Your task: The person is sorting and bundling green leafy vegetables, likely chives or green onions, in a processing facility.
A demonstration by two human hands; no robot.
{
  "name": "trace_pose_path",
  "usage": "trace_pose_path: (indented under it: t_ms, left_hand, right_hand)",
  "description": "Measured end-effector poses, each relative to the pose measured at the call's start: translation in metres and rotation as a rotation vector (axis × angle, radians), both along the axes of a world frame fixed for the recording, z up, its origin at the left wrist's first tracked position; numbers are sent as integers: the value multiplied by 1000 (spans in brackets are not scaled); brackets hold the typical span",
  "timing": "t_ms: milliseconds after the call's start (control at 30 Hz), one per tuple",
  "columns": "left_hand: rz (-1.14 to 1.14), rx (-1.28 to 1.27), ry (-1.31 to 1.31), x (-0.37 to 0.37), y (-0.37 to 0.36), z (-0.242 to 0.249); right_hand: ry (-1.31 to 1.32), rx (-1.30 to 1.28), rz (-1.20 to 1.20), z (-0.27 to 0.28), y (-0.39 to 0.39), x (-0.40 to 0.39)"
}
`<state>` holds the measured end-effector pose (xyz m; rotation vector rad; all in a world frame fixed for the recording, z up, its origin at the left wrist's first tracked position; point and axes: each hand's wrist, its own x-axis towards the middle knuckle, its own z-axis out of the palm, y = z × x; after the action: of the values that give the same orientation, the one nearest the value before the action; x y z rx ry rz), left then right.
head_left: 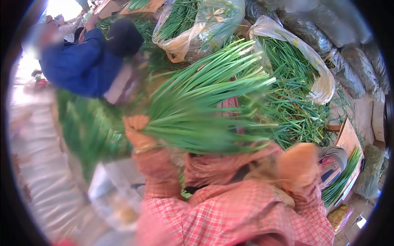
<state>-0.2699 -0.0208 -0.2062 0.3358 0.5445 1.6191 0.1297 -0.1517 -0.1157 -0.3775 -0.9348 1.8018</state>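
Note:
My left hand (137,128) is closed around one end of a large bunch of long green stalks (205,88), which look like garlic chives. The stalks fan out up and to the right over my lap, their pale cut ends spread at the far right. Motion smears the lower part of the bunch. Away from it, my right hand (298,162) is near my right knee, also blurred, and its fingers cannot be made out. More loose greens (303,102) lie heaped just beyond the bunch.
At upper left another person in a blue jacket (78,65) bends close by. Plastic bags of greens (201,28) stand at the back. A cardboard piece with a small bundle of stalks (342,176) is at right. Blurred greens (90,127) lie left, beside a pale sheet (49,164).

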Motion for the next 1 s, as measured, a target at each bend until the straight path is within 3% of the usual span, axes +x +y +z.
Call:
trace_pose_path:
  t_ms: [67,133,233,300,333,367,400,433,533,667,800,933,1000]
  left_hand:
    - [49,-47,-1,4,2,6]
    - [131,-149,-21,9,3,12]
    - [199,-180,-3,18,9,16]
    - [163,-154,-18,16,13,14]
    - [128,-117,-21,16,13,13]
    - [96,-83,-20,16,11,15]
    - [62,-50,-18,16,12,18]
    - [190,-140,-38,28,14,28]
    - [405,-283,267,45,17,45]
    - [459,-317,210,56,15,57]
    - [417,-283,165,51,18,51]
    - [321,-216,172,44,17,46]
    - [286,-182,220,35,16,36]
  right_hand:
    - [303,172,-18,-11,-13,56]
    - [60,89,-158,-23,-24,93]
    - [-1093,-466,-532,-62,-21,127]
    - [-2394,316,-603,-69,4,109]
    - [-1748,188,-777,-49,28,87]
    - [-1441,106,-801,-32,48,65]
    - [-1420,258,-861,-21,68,42]
    - [-1393,411,-922,-15,87,26]
    - [-1470,715,-971,-39,140,8]
    - [-1538,667,-885,-44,169,-1]
    - [-1519,631,-696,-50,189,-6]
    - [-1654,812,-591,-53,197,-3]
    - [-1897,951,-609,-53,193,-5]
